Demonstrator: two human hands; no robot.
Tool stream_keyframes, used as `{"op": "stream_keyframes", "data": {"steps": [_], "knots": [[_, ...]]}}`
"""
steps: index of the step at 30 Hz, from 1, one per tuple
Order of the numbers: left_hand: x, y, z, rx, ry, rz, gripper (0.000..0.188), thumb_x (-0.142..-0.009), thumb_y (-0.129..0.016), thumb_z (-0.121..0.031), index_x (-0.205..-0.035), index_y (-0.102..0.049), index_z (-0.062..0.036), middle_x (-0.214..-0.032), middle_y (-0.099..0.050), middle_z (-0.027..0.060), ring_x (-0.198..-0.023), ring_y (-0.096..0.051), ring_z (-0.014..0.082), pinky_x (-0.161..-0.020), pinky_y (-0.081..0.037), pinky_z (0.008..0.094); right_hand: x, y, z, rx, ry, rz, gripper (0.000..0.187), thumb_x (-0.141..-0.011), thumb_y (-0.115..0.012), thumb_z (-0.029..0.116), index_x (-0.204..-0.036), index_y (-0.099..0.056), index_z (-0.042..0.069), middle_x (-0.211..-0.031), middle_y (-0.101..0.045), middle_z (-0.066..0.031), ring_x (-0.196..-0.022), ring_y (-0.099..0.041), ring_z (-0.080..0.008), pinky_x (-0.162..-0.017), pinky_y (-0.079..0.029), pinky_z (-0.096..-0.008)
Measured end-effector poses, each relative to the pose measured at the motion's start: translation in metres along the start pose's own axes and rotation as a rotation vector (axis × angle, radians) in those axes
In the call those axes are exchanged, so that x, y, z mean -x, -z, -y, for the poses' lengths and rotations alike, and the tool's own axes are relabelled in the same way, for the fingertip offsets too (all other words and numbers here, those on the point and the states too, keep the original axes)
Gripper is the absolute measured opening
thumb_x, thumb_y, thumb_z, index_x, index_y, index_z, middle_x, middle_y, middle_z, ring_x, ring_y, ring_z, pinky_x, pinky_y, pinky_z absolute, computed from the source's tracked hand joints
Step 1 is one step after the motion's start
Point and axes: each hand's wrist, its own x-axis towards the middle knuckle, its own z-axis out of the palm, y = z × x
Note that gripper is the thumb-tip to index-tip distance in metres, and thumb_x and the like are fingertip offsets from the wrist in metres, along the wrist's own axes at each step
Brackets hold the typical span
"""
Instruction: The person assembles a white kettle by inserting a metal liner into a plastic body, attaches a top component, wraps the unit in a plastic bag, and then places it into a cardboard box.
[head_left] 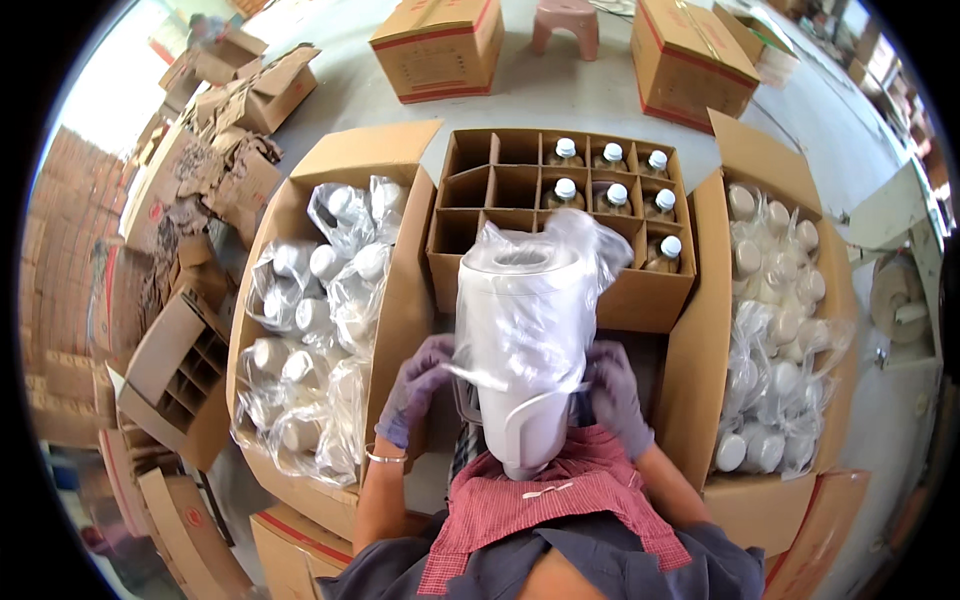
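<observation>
A tall white plastic container [520, 330] stands in front of my body, with a slot-like opening at its wide upper end and a narrow end by my red checked apron [560, 500]. Over its upper part hangs a clear plastic bag [590, 240], its loose end bunched at the top right and its hem loose around the lower half. My left hand [417, 385], in a purple-grey glove, is closed at the bag's left edge. On the other side my gloved right hand [618, 395] has its fingers curled at the bag's right edge. Parts of the fingertips are hidden.
Just ahead, a divided carton [610, 295] holds several bottles [565, 192] with white caps. Open cartons on the left [405, 290] and right [690, 330] hold bagged white-lidded items. Farther off are closed cartons [437, 50], a pink stool [566, 25] and cardboard scraps [225, 170].
</observation>
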Motion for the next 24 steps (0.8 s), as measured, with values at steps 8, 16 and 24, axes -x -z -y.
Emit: {"op": "stream_keyframes", "data": {"steps": [8, 16, 24], "knots": [[0.073, 0.002, 0.010, 0.038, 0.165, -0.031, 0.030, -0.088, -0.061, -0.004, -0.117, -0.060, -0.0016, -0.110, -0.065, 0.0132, -0.106, -0.063, 0.0294, -0.091, -0.051, 0.0385, 0.084, 0.036, -0.005, -0.296, -0.515, 1.046, 0.033, -0.084, -0.066, 0.019, -0.115, -0.060, 0.006, -0.121, -0.055, -0.0160, -0.114, -0.051, -0.0375, -0.099, -0.040, -0.0511], [0.046, -0.062, 0.079, 0.048, -0.007, -0.523, 0.030, -0.098, -0.052, -0.013, -0.125, -0.056, 0.0007, -0.112, -0.064, 0.0028, -0.099, -0.058, 0.0104, -0.090, -0.048, 0.0273, 0.097, -0.021, -0.001, 0.073, 0.008, 0.538, 0.059, -0.083, -0.072, 0.025, -0.135, -0.048, 0.008, -0.144, -0.033, -0.0320, -0.127, -0.043, -0.0470, -0.101, -0.043, -0.0493], [0.010, 0.039, 0.110, 0.538, -0.131, -0.579, 0.038, -0.102, -0.040, -0.025, -0.126, -0.055, 0.0019, -0.117, -0.064, 0.0133, -0.102, -0.064, 0.0246, -0.087, -0.055, 0.0362, -0.040, -0.074, 0.067, 0.241, 0.424, 0.501, 0.056, -0.077, -0.069, 0.011, -0.131, -0.054, 0.009, -0.137, -0.043, -0.0337, -0.100, -0.063, -0.0439, -0.082, -0.054, -0.0453]]}}
